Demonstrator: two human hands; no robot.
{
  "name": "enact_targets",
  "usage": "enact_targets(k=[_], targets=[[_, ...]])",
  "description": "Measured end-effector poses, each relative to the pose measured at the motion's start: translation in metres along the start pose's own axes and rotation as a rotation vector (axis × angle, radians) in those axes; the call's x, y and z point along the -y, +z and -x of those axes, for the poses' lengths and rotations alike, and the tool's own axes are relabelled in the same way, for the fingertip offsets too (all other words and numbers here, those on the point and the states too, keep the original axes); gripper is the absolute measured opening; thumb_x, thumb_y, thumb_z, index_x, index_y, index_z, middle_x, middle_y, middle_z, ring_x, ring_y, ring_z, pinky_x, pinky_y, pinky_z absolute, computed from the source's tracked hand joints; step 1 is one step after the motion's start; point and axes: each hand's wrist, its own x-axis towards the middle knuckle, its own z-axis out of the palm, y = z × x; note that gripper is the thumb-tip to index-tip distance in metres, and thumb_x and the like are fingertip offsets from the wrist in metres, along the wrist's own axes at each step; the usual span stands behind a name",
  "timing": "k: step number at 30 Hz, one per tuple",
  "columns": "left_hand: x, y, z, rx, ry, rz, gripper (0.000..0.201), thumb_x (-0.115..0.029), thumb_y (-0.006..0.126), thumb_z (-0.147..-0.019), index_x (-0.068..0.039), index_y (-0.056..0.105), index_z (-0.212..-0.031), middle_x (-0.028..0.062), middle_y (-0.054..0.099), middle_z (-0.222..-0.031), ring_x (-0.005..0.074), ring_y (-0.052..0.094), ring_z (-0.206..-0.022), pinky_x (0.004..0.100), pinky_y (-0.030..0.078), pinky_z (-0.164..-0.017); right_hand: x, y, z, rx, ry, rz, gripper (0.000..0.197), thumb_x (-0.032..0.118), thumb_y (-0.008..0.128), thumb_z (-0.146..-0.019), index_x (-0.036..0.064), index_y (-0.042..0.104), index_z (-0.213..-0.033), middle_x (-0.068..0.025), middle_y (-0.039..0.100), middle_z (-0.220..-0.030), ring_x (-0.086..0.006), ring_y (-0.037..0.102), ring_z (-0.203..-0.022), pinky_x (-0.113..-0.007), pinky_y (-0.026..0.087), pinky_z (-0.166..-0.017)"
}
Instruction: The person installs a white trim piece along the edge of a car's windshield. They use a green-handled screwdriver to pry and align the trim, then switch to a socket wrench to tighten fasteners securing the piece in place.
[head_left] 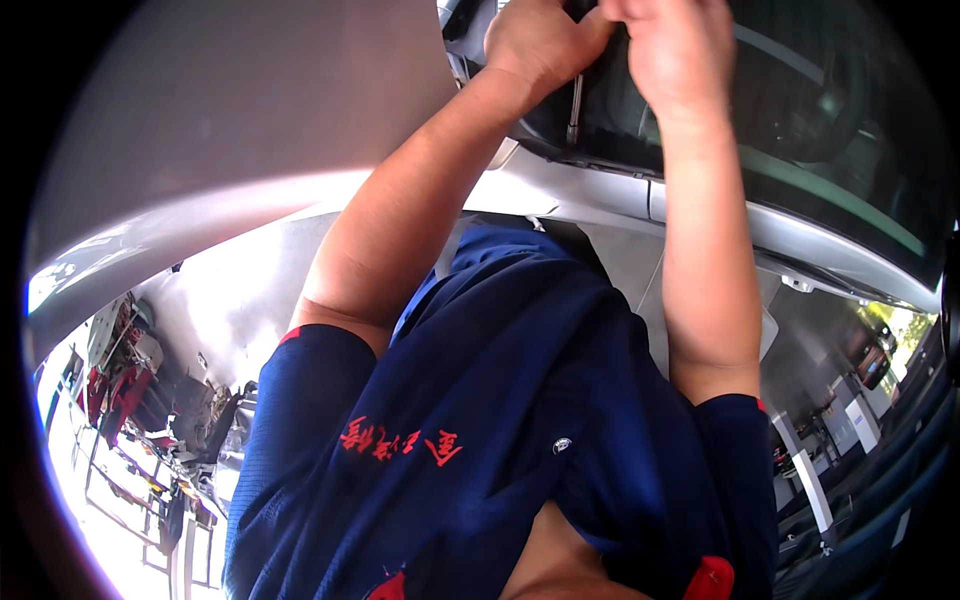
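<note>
Both my arms reach up to the top edge of the head view, over the dark glass [800,110] of a silver car. My left hand [545,45] is closed beside the hood edge, its thumb toward the right. A dark piece shows at its fingers, mostly hidden. My right hand [682,55] is close to it on the right, fingers bent and meeting near the left thumb; the frame cuts off part of them. Below and between the hands, a thin metal rod [575,108] stands over the black trim [545,135] at the glass. What either hand grips cannot be made out.
The wide grey hood [230,90] fills the upper left, its silver edge [330,188] curving below. Car bodywork [610,190] runs just in front of my dark blue shirt [520,350]. Red and dark equipment [125,390] stands at the lower left, white posts [810,490] at the right.
</note>
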Motion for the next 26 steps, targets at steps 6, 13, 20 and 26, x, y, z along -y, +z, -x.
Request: enact_targets(k=[6,13,20,26], targets=[[-0.028,0.012,-0.007,-0.076,-0.45,-0.269,0.045,-0.043,0.071,-0.096,0.001,0.073,-0.099,0.0279,0.077,-0.095,0.047,0.074,-0.097,0.0528,0.058,-0.088,-0.044,-0.049,0.006,-0.32,0.33,-1.124,0.015,0.025,0.062,-0.109,0.0105,0.067,-0.107,-0.0067,0.07,-0.105,-0.0118,0.053,-0.066,-0.03,0.048,-0.068],[0.013,0.005,0.004,0.002,0.056,-0.198,0.032,-0.028,0.069,-0.099,-0.004,0.066,-0.12,0.0219,0.076,-0.11,0.0408,0.073,-0.105,0.0479,0.056,-0.089,-0.001,0.004,-0.001,-0.024,0.109,-0.082,0.019,0.021,0.079,-0.1,0.005,0.069,-0.103,0.006,0.057,-0.074,-0.0059,0.051,-0.066,-0.025,0.042,-0.06],[-0.027,0.01,0.0,-0.133,-0.391,-0.352,0.043,-0.041,0.073,-0.091,0.002,0.068,-0.096,0.0304,0.074,-0.092,0.0494,0.073,-0.092,0.0551,0.058,-0.084,-0.046,-0.039,0.005,-0.188,0.221,-1.1,0.015,0.026,0.064,-0.11,0.0134,0.068,-0.103,-0.0019,0.07,-0.098,-0.0096,0.058,-0.07,-0.031,0.05,-0.072],[-0.031,0.005,0.001,-0.123,-0.454,-0.259,0.049,-0.046,0.07,-0.098,0.003,0.069,-0.104,0.0332,0.074,-0.097,0.0511,0.072,-0.099,0.0559,0.057,-0.088,-0.021,-0.006,-0.002,-0.132,0.149,-0.39,0.015,0.025,0.067,-0.111,0.0097,0.067,-0.114,-0.0004,0.07,-0.1,-0.0077,0.064,-0.081,-0.027,0.053,-0.072]])
